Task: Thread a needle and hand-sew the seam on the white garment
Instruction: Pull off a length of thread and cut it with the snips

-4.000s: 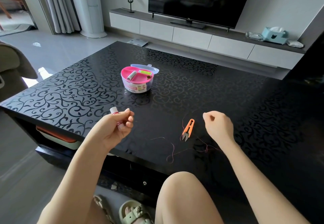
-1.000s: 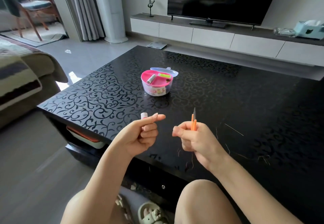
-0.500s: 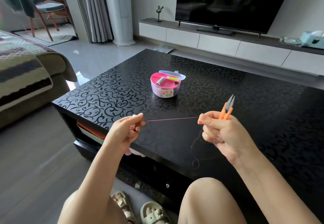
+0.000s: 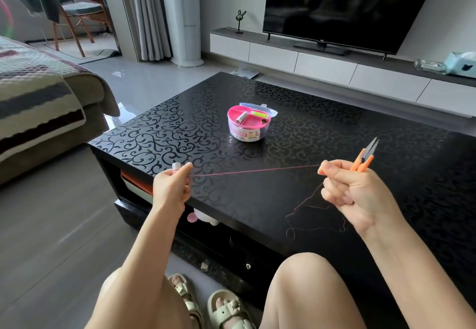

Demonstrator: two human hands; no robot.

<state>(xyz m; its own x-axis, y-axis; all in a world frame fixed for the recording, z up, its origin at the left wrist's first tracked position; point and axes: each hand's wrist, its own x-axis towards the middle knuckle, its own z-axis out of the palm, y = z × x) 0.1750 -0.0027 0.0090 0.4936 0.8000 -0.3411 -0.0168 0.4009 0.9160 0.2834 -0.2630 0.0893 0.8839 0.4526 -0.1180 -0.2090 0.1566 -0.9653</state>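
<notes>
nearest: bare knees (image 4: 304, 277) & feet in pale sandals (image 4: 229, 310) on the floor, right at the near edge of the black scroll-pattern worktop (image 4: 334, 133).

just past the knees both hands are raised over the near part of the worktop, well apart. left hand (image 4: 171, 189): fingers curled round a small white spool (image 4: 176, 167), top end poking out above the fist, thumb & forefinger tips pressed together on the red thread (image 4: 257, 171) where it leaves the spool. thread runs taut, approx level, across to the right hand (image 4: 353, 189). right hand: thumb & forefinger pinch the thread's other end, remaining fingers curled round the orange snips (image 4: 364, 160), blades pointing up & far-right. from the right-hand pinch a loose tail (image 4: 309, 210) drops & loops slack on the worktop below, near the front edge.

mid worktop, well apart from both hands: round clear sewing box (image 4: 247, 130) w/ pink tray, white & yellow-green spools in separate compartments, clear lid lying at its far-right side.

left of the worktop: sofa (image 4: 85, 92) w/ striped blanket. far: low white tv unit (image 4: 322, 63) w/ dark tv (image 4: 342, 4), rabbit figure (image 4: 240, 19) on its left end, pale blue tissue box (image 4: 462, 64) at right. far left: chair (image 4: 77, 12) w/ dark cloth draped over it, curtains & a white column.
</notes>
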